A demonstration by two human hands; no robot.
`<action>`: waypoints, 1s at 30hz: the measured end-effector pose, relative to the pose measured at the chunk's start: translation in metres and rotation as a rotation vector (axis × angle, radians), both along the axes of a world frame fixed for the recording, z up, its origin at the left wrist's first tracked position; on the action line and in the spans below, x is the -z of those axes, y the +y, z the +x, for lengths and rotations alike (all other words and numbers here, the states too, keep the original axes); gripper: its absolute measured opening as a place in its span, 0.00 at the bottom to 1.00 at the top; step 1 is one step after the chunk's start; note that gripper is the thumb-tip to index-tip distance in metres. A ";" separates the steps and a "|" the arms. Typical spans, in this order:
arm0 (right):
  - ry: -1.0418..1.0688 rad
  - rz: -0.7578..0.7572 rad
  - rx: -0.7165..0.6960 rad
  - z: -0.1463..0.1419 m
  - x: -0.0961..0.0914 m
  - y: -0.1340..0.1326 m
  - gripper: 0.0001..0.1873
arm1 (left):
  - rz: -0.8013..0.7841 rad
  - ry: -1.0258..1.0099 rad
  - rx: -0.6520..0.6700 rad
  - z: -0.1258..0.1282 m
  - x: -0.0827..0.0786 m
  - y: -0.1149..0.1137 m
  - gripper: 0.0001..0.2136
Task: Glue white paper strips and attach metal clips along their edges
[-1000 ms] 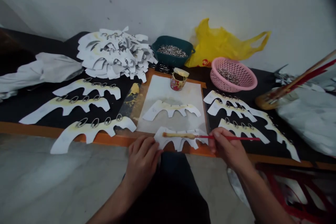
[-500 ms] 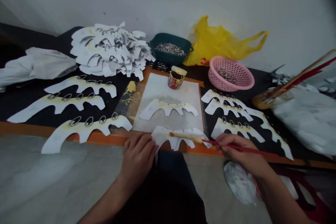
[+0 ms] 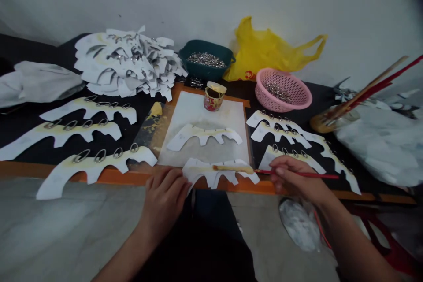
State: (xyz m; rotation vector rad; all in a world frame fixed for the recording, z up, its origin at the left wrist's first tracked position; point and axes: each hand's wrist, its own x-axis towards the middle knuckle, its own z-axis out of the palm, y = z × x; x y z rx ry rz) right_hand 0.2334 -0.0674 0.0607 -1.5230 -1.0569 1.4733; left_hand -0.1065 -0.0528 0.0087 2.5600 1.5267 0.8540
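Observation:
My left hand is closed on the left end of a white scalloped cut-out piece at the table's front edge. In my right hand is a red-handled paintbrush, lying nearly level with its bristles over that piece's upper edge. Yellowish coating shows on the brush. Just beyond, a similar cut-out with a yellowed upper edge lies on a white sheet. A small cup with yellowish smears stands at the sheet's back.
Cut-outs with metal rings lie at left and right. Behind are a cut-out pile, a green basin and a pink basket of metal pieces, and a yellow bag. A jar with sticks stands right.
The view has shifted slightly, so most things sit farther left. The brush has moved a little to the right along the cut-out's upper edge. My left hand keeps its hold.

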 end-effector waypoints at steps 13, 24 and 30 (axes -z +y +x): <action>-0.107 0.164 -0.035 0.040 -0.007 -0.006 0.05 | 0.025 0.041 0.046 -0.002 0.000 0.004 0.04; -0.006 0.320 0.485 0.077 -0.017 -0.021 0.08 | -0.096 0.045 0.076 -0.004 -0.011 0.015 0.09; 0.031 0.434 0.509 0.018 -0.013 0.010 0.07 | -0.128 -0.003 0.128 0.007 -0.025 0.038 0.09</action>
